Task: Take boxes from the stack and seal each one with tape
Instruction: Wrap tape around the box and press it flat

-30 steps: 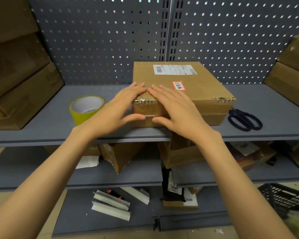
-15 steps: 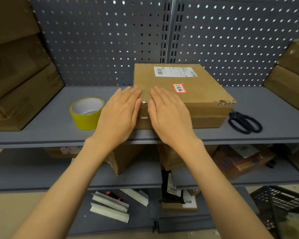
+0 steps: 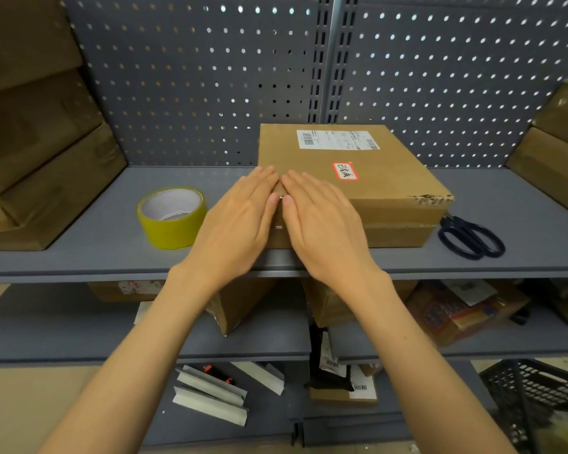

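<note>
The fingers (image 3: 259,181) of both hands lie straight and close together, pressed flat on the near left corner of the cardboard box (image 3: 351,178); the left hand (image 3: 240,224) and right hand (image 3: 322,224) sit side by side, index fingers almost touching. A second ago the hands were angled apart, with thumbs hooked down over the box's front face; now the palms have drawn together and cover the corner from top edge down the front. That reads as smoothing tape down over the edge, though the strip itself is hidden beneath the hands. The box rests on the middle of the grey shelf (image 3: 79,244), against the pegboard. The yellow tape roll (image 3: 171,221) stands just beside the left hand, and black scissors (image 3: 473,237) lie just right of the box. Stacked boxes (image 3: 46,158) wait at the far left. The sealing of this corner seems nearly finished.
</note>
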{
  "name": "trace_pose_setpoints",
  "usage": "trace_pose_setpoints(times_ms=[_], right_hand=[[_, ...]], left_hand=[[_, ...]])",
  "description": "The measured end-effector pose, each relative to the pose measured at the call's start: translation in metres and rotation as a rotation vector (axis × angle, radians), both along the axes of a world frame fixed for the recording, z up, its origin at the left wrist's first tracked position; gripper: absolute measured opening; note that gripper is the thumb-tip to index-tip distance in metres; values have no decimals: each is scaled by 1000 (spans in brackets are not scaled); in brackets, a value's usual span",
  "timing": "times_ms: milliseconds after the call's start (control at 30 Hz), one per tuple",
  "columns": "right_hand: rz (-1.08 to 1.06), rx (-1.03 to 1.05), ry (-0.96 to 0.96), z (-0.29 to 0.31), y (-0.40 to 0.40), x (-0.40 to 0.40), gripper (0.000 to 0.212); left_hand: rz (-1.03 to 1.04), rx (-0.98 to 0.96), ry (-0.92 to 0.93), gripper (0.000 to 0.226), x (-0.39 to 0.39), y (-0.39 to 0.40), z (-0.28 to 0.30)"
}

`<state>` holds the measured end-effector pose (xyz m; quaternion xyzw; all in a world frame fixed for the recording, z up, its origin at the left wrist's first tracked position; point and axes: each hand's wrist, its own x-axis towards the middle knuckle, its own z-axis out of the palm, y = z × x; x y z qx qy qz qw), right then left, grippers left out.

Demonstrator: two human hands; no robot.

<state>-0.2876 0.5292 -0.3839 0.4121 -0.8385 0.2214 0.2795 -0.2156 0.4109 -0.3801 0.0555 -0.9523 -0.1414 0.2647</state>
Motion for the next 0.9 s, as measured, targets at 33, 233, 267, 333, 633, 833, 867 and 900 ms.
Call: trace_pose_setpoints(times_ms=[33, 233, 267, 333, 633, 833, 867, 900], right_hand=[[-6, -15, -8, 0, -1, 1, 50], [-24, -48, -43, 0, -5, 0, 50], [-24, -52, -40, 0, -4, 0, 50], [-2, -41, -22, 0, -3, 1, 50], [92, -21, 10, -1, -3, 1, 49], [98, -56, -53, 1, 7, 2, 54], [86, -83, -44, 0, 11, 2, 53], [74, -105, -26, -3, 14, 4, 52]], left_hand=[[21, -1, 5, 55, 2, 1, 0], [124, 40, 36, 54, 10, 4, -2], [160, 90, 49, 51, 12, 4, -4], [183, 269, 70, 48, 17, 7, -9], [23, 580, 66, 46, 12, 24, -35], [72, 505, 160, 46, 11, 29, -21], [37, 448, 174, 47, 9, 28, -15], [-8, 362, 162, 48, 6, 27, -10]])
